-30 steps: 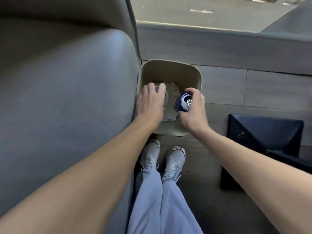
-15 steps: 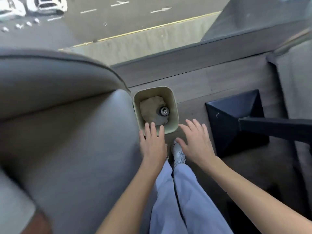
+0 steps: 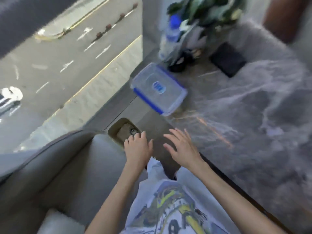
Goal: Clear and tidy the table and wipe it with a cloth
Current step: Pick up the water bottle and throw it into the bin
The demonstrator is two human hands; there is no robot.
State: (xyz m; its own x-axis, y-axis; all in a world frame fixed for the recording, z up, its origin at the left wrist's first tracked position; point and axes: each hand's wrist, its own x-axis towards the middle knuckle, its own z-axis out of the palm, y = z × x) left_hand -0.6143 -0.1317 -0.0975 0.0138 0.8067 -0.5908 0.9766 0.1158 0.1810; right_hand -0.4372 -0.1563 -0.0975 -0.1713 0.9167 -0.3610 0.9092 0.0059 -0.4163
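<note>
A beige waste bin (image 3: 113,131) stands on the floor beside the grey sofa, with a can (image 3: 133,131) lying on crumpled paper inside it. My left hand (image 3: 137,150) hovers just over the bin's near edge, fingers loosely apart and holding nothing. My right hand (image 3: 181,148) is spread open beside it, above the near left edge of the dark marbled table (image 3: 244,132). On the table's far left end sits a clear plastic box with a blue-trimmed lid (image 3: 157,89). The picture is blurred by motion.
A grey sofa (image 3: 59,174) fills the lower left. At the table's far end are a bottle with a blue cap (image 3: 172,31), a leafy plant (image 3: 202,10) and a flat black object (image 3: 228,59). A window at left overlooks a street.
The can and cup left my hands and dropped into the bin. Both hands pulled back empty, and my view swung up and right, bringing the table into sight.
</note>
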